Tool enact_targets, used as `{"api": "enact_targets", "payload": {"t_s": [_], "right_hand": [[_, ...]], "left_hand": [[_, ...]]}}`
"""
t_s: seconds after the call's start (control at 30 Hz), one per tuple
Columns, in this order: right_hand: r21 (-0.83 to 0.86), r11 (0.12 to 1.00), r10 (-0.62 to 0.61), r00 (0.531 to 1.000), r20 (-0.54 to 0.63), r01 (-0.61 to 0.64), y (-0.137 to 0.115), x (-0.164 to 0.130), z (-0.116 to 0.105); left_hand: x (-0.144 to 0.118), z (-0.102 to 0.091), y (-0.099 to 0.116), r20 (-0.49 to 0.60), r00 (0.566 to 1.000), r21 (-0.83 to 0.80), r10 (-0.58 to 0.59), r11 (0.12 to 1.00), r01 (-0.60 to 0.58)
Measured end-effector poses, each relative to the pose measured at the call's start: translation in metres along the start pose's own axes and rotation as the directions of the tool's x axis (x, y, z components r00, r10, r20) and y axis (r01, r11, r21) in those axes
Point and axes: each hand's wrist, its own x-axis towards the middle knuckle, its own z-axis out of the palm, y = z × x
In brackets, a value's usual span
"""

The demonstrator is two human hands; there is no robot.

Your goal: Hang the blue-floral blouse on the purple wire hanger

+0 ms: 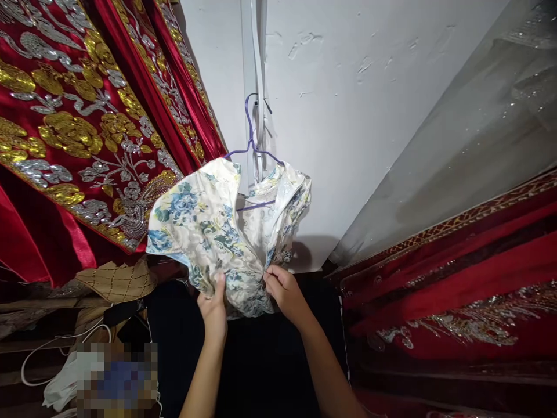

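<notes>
A white blouse with a blue and green floral print (209, 220) hangs from a purple wire hanger (249, 130) in front of the wall. Its neckline is open at the front and shows the inside of the back. At the lower left of the blouse, my left hand (214, 305) grips the fabric, thumb on the front and the other fingers mostly hidden behind. My right hand (282, 290) pinches the front edge at the bottom of the neckline. The blouse's lower part is gathered between my hands.
Red garments with gold and silver sequin embroidery (72, 130) hang at the left. More red embroidered cloth (461, 313) and a sheer sparkly cover (452, 157) are at the right. Behind the hanger runs a white cable (258, 58) down the wall (348, 104). A white cord (26, 366) lies lower left.
</notes>
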Motion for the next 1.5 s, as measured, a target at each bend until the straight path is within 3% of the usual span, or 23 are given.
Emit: {"api": "enact_targets", "payload": {"t_s": [0.03, 0.07, 0.1, 0.17, 0.2, 0.27, 0.33, 0.47, 0.57, 0.73, 0.87, 0.97, 1.07, 1.17, 1.27, 1.37, 1.5], "right_hand": [[-0.027, 1.000, -0.002, 1.000, -0.009, 0.001, -0.001, -0.001, -0.001], [-0.054, 0.999, -0.003, 1.000, -0.021, 0.002, -0.003, -0.001, -0.001], [-0.078, 0.997, -0.004, 0.999, -0.032, 0.001, -0.005, -0.001, 0.000], [-0.109, 0.994, 0.005, 1.000, -0.027, -0.008, -0.009, -0.001, 0.003], [-0.111, 0.994, 0.011, 1.000, -0.013, -0.012, -0.011, -0.001, 0.005], [-0.100, 0.995, 0.024, 0.999, 0.029, -0.021, -0.014, -0.001, 0.010], [-0.075, 0.995, 0.078, 0.994, 0.081, -0.072, -0.018, 0.000, 0.011], [0.017, 0.983, 0.184, 0.983, 0.014, -0.184, -0.033, 0.012, 0.002], [0.064, 0.992, 0.115, 0.990, -0.085, -0.110, -0.054, 0.029, -0.007], [-0.029, 0.998, 0.049, 0.999, 0.007, -0.049, -0.082, 0.048, -0.007], [-0.227, 0.974, 0.027, 0.998, 0.056, -0.013, -0.093, 0.045, -0.008], [-0.515, 0.852, -0.079, 0.996, 0.050, 0.094, -0.117, 0.045, -0.017], [-0.760, 0.598, -0.237, 0.962, 0.138, 0.256, -0.158, 0.055, -0.030], [-0.841, 0.281, -0.430, 0.844, 0.320, 0.462, -0.205, 0.073, -0.038], [-0.865, 0.063, -0.531, 0.751, 0.394, 0.498, -0.244, 0.090, -0.038], [-0.877, 0.036, -0.594, 0.716, 0.367, 0.480, -0.264, 0.100, -0.033], [-0.834, 0.184, -0.697, 0.667, 0.263, 0.520, -0.258, 0.101, -0.029]], "left_hand": [[0.003, -0.002, -0.005, -0.098, 0.984, 0.064, 0.147, 0.988, -0.141], [0.006, -0.003, -0.010, -0.151, 0.942, 0.149, 0.300, 0.949, -0.278], [0.006, -0.003, -0.014, -0.141, 0.887, 0.236, 0.441, 0.885, -0.402], [0.002, 0.000, -0.018, 0.044, 0.780, 0.350, 0.624, 0.722, -0.597], [-0.001, 0.004, -0.018, 0.183, 0.742, 0.353, 0.645, 0.661, -0.662], [-0.009, 0.015, -0.017, 0.420, 0.694, 0.282, 0.585, 0.643, -0.713], [-0.015, 0.027, -0.015, 0.511, 0.685, 0.219, 0.519, 0.692, -0.688], [-0.022, 0.044, -0.016, 0.539, 0.707, 0.183, 0.458, 0.756, -0.629], [-0.024, 0.045, -0.020, 0.554, 0.712, 0.195, 0.432, 0.764, -0.615], [-0.024, 0.035, -0.021, 0.517, 0.748, 0.233, 0.416, 0.773, -0.591], [-0.026, 0.030, -0.018, 0.522, 0.747, 0.249, 0.411, 0.765, -0.595], [-0.030, 0.031, -0.015, 0.564, 0.722, 0.237, 0.402, 0.758, -0.607], [-0.034, 0.035, -0.013, 0.612, 0.679, 0.196, 0.406, 0.754, -0.627], [-0.039, 0.040, -0.012, 0.624, 0.661, 0.168, 0.418, 0.754, -0.635], [-0.043, 0.042, -0.015, 0.686, 0.598, 0.136, 0.416, 0.734, -0.666], [-0.036, 0.043, -0.014, 0.787, 0.481, 0.089, 0.387, 0.699, -0.709], [-0.001, 0.050, 0.015, 0.871, 0.386, 0.099, 0.304, 0.662, -0.743]]}}
